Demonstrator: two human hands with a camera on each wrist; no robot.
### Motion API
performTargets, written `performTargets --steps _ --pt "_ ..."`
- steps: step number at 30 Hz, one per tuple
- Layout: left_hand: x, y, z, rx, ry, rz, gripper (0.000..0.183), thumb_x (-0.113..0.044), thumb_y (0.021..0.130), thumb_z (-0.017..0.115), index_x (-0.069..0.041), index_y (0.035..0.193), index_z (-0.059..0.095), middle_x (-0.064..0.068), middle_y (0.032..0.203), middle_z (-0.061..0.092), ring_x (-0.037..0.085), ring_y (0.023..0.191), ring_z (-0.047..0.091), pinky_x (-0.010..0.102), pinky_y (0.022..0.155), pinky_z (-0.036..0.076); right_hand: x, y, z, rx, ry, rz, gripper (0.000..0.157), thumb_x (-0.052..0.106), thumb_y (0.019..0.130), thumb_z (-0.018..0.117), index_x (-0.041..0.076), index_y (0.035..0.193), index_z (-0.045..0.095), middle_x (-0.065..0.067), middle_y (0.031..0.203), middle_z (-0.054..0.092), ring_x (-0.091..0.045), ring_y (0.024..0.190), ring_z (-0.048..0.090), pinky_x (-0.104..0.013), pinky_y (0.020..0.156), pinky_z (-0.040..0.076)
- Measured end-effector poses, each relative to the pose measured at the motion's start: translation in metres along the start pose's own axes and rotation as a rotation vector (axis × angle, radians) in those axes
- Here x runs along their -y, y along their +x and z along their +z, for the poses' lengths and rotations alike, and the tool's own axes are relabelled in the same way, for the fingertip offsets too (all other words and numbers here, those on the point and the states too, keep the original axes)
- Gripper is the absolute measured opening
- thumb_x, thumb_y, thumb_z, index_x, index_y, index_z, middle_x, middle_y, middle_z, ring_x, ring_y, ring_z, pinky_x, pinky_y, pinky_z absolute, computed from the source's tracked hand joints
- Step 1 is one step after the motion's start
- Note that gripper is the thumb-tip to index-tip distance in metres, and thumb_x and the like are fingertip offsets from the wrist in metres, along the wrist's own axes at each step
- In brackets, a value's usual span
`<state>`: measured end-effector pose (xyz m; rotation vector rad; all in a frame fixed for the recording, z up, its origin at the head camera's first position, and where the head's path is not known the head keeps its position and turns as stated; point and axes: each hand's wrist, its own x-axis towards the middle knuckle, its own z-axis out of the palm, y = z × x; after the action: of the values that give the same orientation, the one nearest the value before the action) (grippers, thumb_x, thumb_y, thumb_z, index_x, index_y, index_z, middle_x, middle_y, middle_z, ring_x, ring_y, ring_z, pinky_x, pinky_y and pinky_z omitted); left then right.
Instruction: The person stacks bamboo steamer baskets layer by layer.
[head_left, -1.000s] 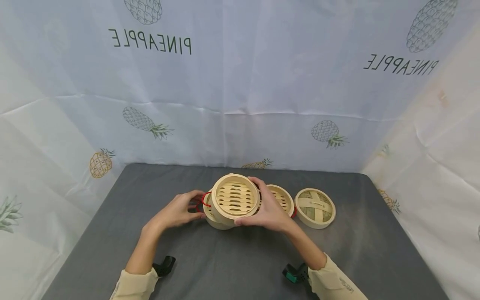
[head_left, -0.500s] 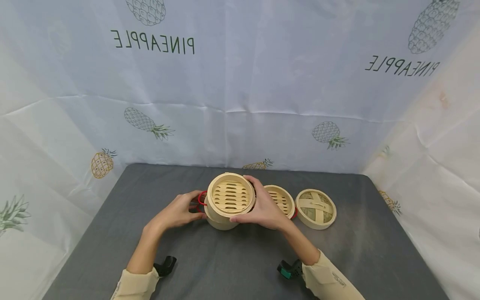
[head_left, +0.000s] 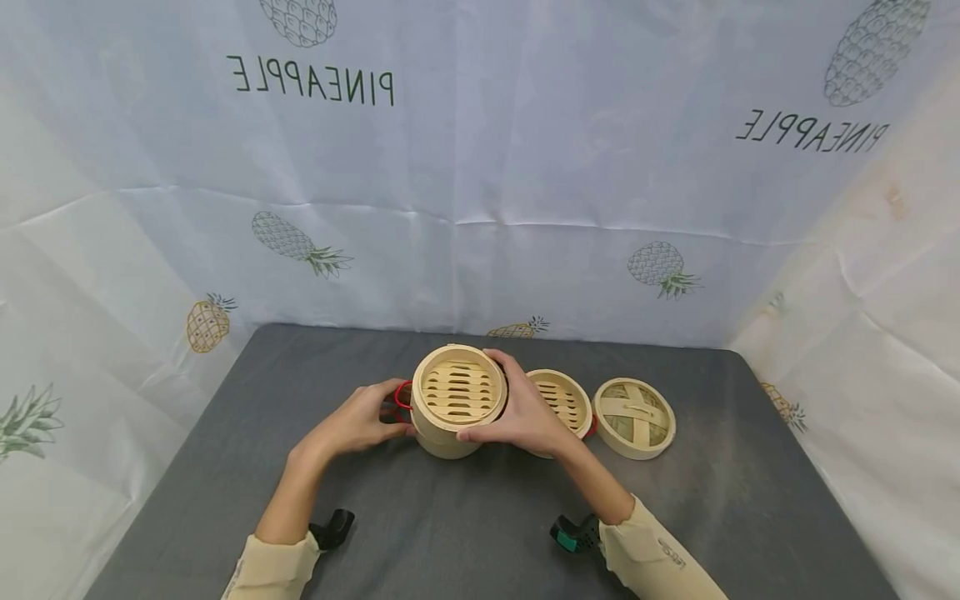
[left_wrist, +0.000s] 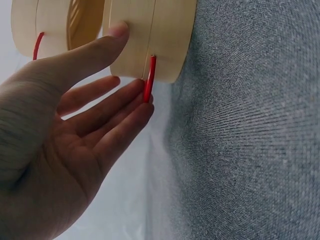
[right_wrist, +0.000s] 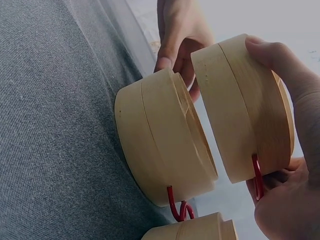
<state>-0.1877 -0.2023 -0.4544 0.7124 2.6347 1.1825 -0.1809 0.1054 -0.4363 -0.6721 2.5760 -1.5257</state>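
My right hand (head_left: 528, 417) grips a round bamboo steamer basket (head_left: 461, 390) by its right side, its slatted floor tilted towards me. Directly beneath sits another steamer basket (head_left: 447, 448) on the table. A gap between the upper basket (right_wrist: 235, 105) and the lower basket (right_wrist: 160, 140) shows in the right wrist view. On the lower one's left side rests my left hand (head_left: 360, 423), fingers extended. Seen from the left wrist, the thumb touches the wall and the fingertips lie by a red handle (left_wrist: 149, 80).
Just right of the pair, a third slatted basket (head_left: 561, 400) stands partly behind my right hand. Beside it lies a woven bamboo lid (head_left: 633, 417) with a cross strap. A dark grey cloth (head_left: 465, 533) covers the table; a pineapple-print curtain (head_left: 480, 275) hangs behind.
The right hand has carried the upper basket a little to the left, over the lower basket. The left hand stays almost where it was.
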Motion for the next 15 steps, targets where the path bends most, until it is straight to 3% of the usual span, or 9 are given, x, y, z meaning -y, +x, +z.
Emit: performTargets --steps 5,15 --pt "0.0008 0.0004 0.0007 -0.007 0.018 0.010 0.058 -0.015 0.090 0.090 -0.002 0.140 0.064 0.013 0.127 0.077 0.032 0.116 0.078 0.043 0.095 0.067 -0.0016 0.0029 0.0020 0.011 0.004 -0.002 0.121 0.039 0.070 0.103 0.019 0.168 0.033 -0.004 0.158 0.053 -0.024 0.142 0.058 -0.055 0.119 0.047" --pt "-0.0012 -0.0008 0.0002 -0.001 -0.010 0.001 0.059 -0.015 0.091 0.090 0.000 0.141 0.063 0.017 0.129 0.075 0.034 0.119 0.077 0.041 0.095 0.068 -0.0016 0.0067 0.0057 0.008 -0.006 0.025 0.121 0.039 0.069 0.104 0.024 0.167 0.034 -0.003 0.158 0.053 -0.023 0.141 0.058 -0.053 0.119 0.048"
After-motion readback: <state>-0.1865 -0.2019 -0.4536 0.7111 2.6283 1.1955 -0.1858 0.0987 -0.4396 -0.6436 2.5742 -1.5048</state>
